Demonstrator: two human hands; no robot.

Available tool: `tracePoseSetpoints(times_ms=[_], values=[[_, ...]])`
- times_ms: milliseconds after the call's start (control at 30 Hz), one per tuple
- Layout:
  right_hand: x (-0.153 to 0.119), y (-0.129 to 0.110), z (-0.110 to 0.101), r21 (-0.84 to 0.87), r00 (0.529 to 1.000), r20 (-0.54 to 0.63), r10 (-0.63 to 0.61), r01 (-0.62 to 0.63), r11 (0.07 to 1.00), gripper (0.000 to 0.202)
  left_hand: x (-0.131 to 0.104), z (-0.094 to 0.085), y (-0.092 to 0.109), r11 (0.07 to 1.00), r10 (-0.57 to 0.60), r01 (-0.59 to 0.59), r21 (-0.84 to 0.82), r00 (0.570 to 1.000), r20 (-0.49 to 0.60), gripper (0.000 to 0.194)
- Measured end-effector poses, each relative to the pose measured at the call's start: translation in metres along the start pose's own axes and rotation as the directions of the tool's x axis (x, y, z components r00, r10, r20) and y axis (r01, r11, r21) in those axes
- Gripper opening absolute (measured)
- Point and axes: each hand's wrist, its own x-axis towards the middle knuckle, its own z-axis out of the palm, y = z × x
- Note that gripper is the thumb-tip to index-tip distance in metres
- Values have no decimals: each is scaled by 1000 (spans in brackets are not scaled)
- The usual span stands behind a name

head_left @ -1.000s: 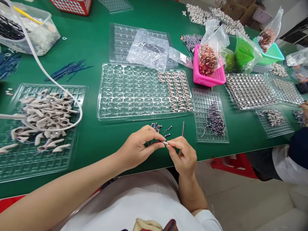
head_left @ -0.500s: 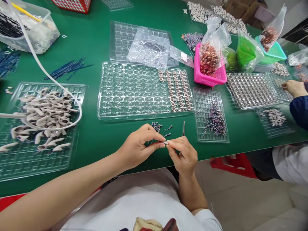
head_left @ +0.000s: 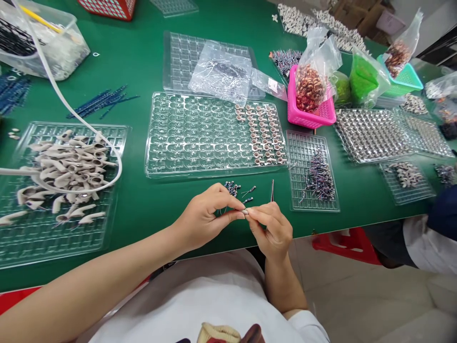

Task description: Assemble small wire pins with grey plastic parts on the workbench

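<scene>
My left hand (head_left: 209, 216) and my right hand (head_left: 270, 228) meet near the table's front edge. Between their fingertips they pinch a small beige plastic piece (head_left: 245, 212), mostly covered by the fingers. A thin pointed metal tool, like tweezers (head_left: 273, 189), sticks up behind my right hand; its lower end is hidden. Just beyond my left fingers lies a small heap of dark wired components (head_left: 233, 187), with a few loose ones beside it. Farther back, a clear compartment tray (head_left: 193, 136) has beige parts with round cups (head_left: 264, 133) in its right-hand columns.
At left, a tray bears heaped beige shells (head_left: 74, 162) beneath a looping white cable (head_left: 76, 116). A tray of wired components (head_left: 320, 178) and a pink basket (head_left: 310, 116) stand right. Farther right are a filled tray (head_left: 373, 136) and a co-worker's dark sleeve (head_left: 442, 209).
The co-worker's hand at far right has withdrawn from the tray there, and the sleeve is now lower. My two hands keep nearly the same pinch and place.
</scene>
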Motion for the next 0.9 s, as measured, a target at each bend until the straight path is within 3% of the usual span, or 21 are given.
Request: tracePoseSetpoints(times_ms=[233,300,400,567,900], values=[[3,-5,2,33,994,-15,113,-112,993,16,2,-4,3,998,-63,62,17,997,43,22],[4,-5,2,31,984,-36,172,-171,985,11,2,-5,3,998,-27,25,58,999,34,27],[4,-6,3,12,971,-57,231,-231,973,8,2,-3,4,986,60,-60,156,998,-1,19],[4,-8,4,-31,969,-56,241,-243,970,8,1,3,0,936,199,-180,303,980,-32,8],[0,-4,4,-57,962,-47,267,-270,961,12,0,2,0,914,208,-209,348,977,40,15]])
